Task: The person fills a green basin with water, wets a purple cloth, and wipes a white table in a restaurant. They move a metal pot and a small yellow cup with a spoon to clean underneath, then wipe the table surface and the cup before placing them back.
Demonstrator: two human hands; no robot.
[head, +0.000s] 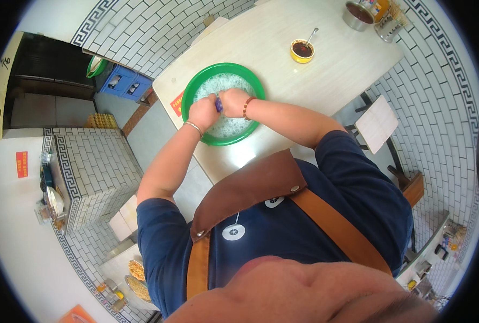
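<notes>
A green plastic basin point(253, 74) of sudsy water stands on the pale tabletop point(272, 52). Over the foam, my left hand point(204, 111) and my right hand point(233, 103) are closed close together. Between them shows a small bunched blue-purple piece point(219, 105), which looks like wet cloth; most of it is hidden in my fists. A metal bangle is on my left wrist, a beaded bracelet on my right.
Right of the basin are a yellow bowl point(302, 51) of dark sauce with a spoon, a steel pot point(356, 17) and a holder point(388, 31) of wooden sticks. A red card point(177, 104) lies partly beneath the basin. A stool point(376, 124) stands beyond the table's right edge.
</notes>
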